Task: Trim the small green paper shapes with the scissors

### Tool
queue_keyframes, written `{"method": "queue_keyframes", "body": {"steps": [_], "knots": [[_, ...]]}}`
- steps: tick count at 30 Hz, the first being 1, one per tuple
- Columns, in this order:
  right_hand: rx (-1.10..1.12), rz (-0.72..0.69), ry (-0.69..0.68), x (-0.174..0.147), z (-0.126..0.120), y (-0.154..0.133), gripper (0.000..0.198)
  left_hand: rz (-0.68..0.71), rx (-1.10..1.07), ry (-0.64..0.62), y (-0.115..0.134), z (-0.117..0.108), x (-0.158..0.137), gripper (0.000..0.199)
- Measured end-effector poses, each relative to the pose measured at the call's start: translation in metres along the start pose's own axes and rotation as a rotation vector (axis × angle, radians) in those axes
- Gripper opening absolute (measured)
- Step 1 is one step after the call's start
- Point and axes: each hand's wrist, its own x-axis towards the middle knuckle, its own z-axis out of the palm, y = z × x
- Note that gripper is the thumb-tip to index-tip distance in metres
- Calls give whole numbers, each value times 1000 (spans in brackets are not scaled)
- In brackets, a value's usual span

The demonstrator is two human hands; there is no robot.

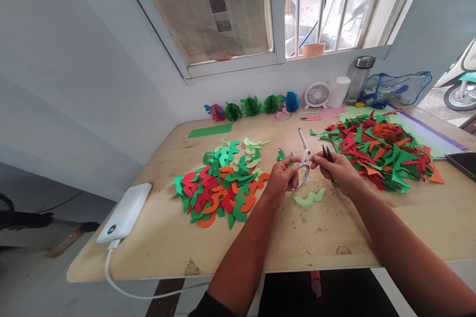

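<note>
My left hand is closed around a roll of white tape, which stands on edge over the table. A short white tape end rises from the roll's top. Tucked in my right hand is a pair of dark scissors, blades pointing up and away from me. The thumb and index fingertip of that hand pinch together close to the roll; whether they touch the tape I cannot tell. Just below the hands lies a wavy pale-green paper piece. A white pen lies beyond them.
Left of my hands is a heap of curved paper cutouts; to the right, a pile of paper scraps. Folded paper figures, a small fan and a bottle line the wall. A power bank sits at the left edge.
</note>
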Motion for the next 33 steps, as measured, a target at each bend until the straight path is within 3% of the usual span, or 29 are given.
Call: {"method": "queue_keyframes", "body": {"steps": [33], "knots": [[-64, 5, 6, -2, 4, -5, 36, 9, 37, 10, 0, 0, 0, 32]]}}
